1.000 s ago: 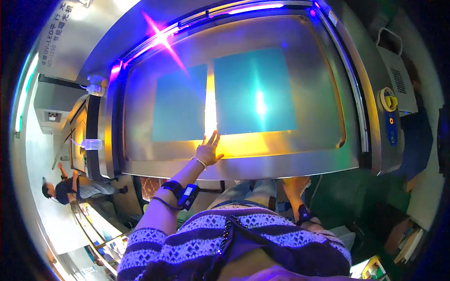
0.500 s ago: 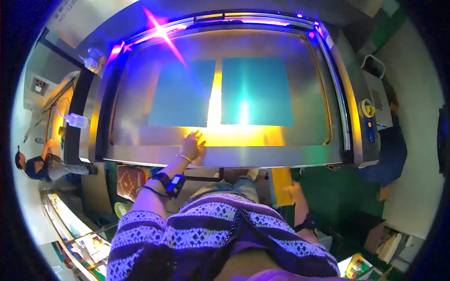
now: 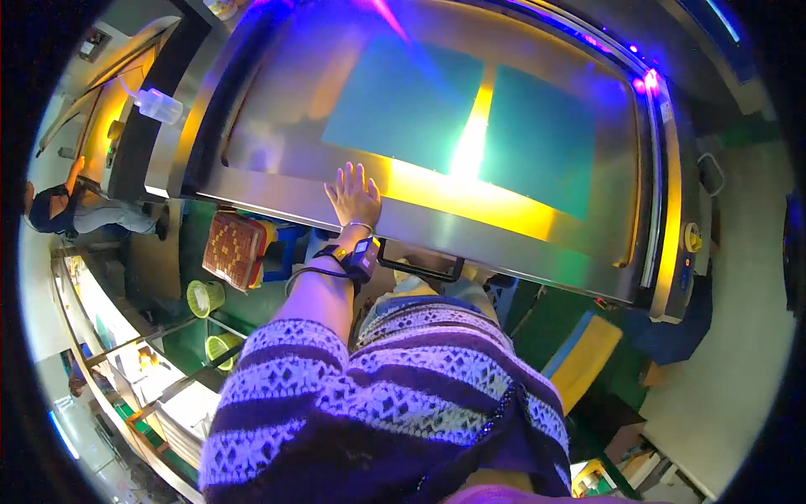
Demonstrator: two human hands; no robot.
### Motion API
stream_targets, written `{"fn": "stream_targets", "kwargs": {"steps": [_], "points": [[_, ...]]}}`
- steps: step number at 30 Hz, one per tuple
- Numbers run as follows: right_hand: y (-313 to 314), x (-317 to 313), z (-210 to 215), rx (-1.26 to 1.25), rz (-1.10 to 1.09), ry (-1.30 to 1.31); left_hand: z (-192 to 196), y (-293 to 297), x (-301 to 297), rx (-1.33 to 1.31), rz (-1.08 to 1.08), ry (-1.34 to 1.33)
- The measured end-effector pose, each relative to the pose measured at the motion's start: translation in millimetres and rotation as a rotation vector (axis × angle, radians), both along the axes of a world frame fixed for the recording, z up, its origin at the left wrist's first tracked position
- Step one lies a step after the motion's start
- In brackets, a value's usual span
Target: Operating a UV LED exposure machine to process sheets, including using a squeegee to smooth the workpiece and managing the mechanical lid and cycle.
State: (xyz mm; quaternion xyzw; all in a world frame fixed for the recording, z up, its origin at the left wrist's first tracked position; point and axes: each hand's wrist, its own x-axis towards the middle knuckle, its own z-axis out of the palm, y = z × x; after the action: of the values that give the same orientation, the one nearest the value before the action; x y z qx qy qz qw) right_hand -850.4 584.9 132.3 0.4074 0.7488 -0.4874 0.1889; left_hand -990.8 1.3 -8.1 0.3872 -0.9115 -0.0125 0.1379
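My left hand [image 3: 354,197] lies open on the front metal edge of a wide, shiny machine bed [image 3: 277,126], its fingers spread and pointing toward the bed. Two flat teal sheets, a left one [image 3: 411,101] and a right one [image 3: 546,143], rest side by side on that bed, beyond my fingertips and apart from them. Bright yellow light reflects off the metal between and in front of them. My right hand is out of sight. Low on my right stands a yellow panel with a blue edge [image 3: 581,361], its lower end hidden behind my patterned top.
A black handle [image 3: 420,265] juts from the machine's front below the bed. Controls with a yellow knob [image 3: 692,238] sit at its right end. Green baskets [image 3: 205,297] and a checkered stool top [image 3: 235,250] stand at left. A clear squeeze bottle [image 3: 158,106] and another person [image 3: 92,208] are farther left.
The view has turned and shifted left. My left hand has flattened and spread on the metal edge. My right hand, earlier at the yellow panel, has gone out of view.
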Motion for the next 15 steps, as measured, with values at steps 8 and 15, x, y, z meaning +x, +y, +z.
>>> {"fn": "stream_targets", "kwargs": {"steps": [8, 15], "points": [[-24.7, -193.4, 20.0, 0.25, 0.869, 0.571, -5.3, -2.5, 7.8, 0.002, 0.019, 0.081], [-94.1, -365.3, -9.1, 0.488, 1.568, 0.647, 6.3, 11.3, -3.4, 0.062, 0.228, 0.117]]}}
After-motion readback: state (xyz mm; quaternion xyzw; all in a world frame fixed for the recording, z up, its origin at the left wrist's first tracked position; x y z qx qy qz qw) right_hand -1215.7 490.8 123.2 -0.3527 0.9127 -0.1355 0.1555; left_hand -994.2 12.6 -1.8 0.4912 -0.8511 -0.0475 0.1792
